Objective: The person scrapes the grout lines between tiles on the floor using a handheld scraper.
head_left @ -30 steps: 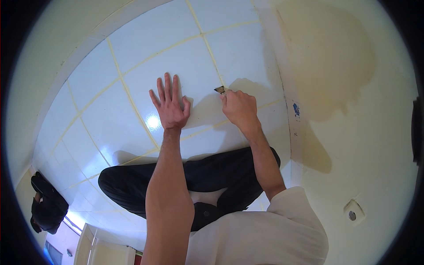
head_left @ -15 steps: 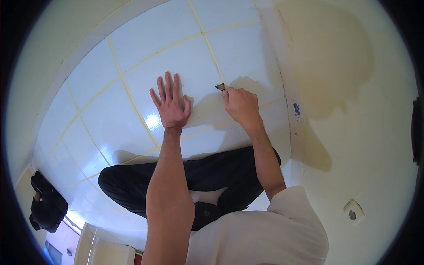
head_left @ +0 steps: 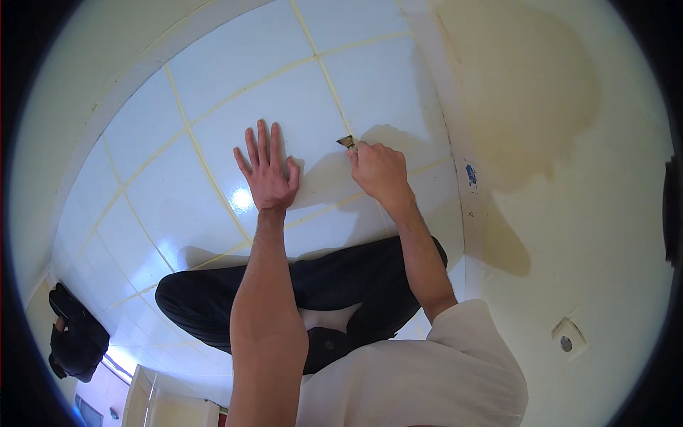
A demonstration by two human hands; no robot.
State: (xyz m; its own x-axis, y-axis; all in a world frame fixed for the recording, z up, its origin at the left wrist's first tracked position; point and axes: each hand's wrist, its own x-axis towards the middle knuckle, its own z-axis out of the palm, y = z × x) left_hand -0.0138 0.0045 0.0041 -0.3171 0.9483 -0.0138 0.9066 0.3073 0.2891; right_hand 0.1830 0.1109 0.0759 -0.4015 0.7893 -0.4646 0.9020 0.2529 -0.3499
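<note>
My right hand (head_left: pixel 382 169) is closed around a scraper, likely a putty knife (head_left: pixel 346 141). Its short flared metal blade sticks out past my thumb, while the grip is hidden in my fist. The blade lies at a yellowish grout line (head_left: pixel 329 85) between glossy white floor tiles (head_left: pixel 245 96). To the left, my left hand (head_left: pixel 269 174) rests flat on a tile, fingers spread and holding nothing.
My bent legs in black trousers (head_left: pixel 206 302) lie across the tiles below my hands. A cream wall (head_left: pixel 562 213) rises on the right, bearing a small fixture (head_left: pixel 568 339). A black bag-like bundle (head_left: pixel 78 334) is at far left, near a cream open-topped box (head_left: pixel 174 406).
The whole view has shifted slightly left. Relative to the tiles, both hands and the scraper stay in nearly the same places.
</note>
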